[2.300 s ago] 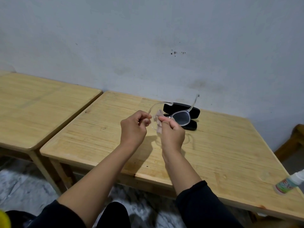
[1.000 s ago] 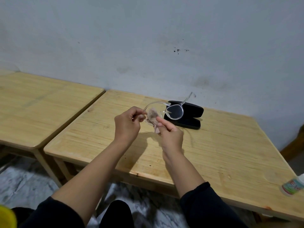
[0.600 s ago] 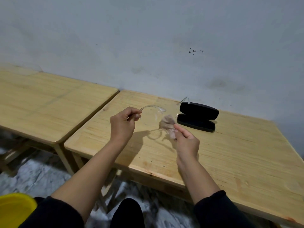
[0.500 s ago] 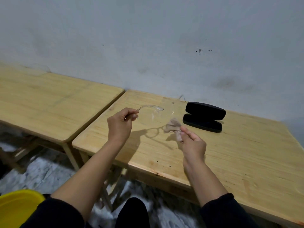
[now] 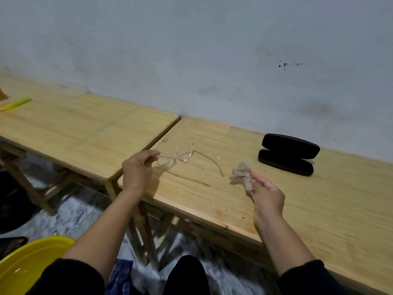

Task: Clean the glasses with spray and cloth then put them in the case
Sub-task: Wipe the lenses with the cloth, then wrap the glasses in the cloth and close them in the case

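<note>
Both hands have moved apart since a moment ago, and the cloth has come off the lens. Now the left hand pinches one thin arm of the glasses and holds them just over the tabletop. The right hand pinches the cloth, well apart from the glasses.

The glasses hang from one skinny arm, so they could swing, slip and bump the hard wood. That might scratch a lens.

They are clear plastic with round lenses, smooth and hard to see. The cloth is soft, crumpled and pale brown. The case is black, long and rounded, lying open near the wall.
</note>
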Demonstrator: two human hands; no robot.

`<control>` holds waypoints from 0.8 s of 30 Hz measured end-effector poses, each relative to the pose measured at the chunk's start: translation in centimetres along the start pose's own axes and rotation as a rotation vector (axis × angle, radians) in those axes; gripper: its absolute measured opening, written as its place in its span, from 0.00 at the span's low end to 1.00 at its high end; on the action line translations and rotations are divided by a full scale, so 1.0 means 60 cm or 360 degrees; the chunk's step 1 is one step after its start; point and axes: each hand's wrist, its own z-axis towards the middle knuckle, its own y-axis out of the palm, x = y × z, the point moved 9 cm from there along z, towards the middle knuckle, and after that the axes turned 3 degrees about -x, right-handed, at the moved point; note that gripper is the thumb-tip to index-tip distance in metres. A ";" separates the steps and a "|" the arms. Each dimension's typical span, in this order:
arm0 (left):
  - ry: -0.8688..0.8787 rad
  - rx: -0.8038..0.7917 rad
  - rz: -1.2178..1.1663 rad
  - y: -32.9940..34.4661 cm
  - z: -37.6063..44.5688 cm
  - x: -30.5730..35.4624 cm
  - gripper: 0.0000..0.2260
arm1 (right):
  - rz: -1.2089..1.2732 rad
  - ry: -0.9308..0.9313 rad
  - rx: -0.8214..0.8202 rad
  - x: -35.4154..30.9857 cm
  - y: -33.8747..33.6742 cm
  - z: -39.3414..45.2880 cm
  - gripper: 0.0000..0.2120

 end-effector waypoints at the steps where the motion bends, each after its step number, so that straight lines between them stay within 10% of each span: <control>1: -0.0009 -0.0015 0.0015 0.002 0.000 -0.005 0.11 | -0.0004 0.0002 0.0000 0.002 0.001 0.000 0.09; 24: 0.0282 -0.0112 0.0157 0.014 -0.015 0.016 0.17 | -0.0009 -0.0008 -0.0020 -0.007 -0.011 0.003 0.11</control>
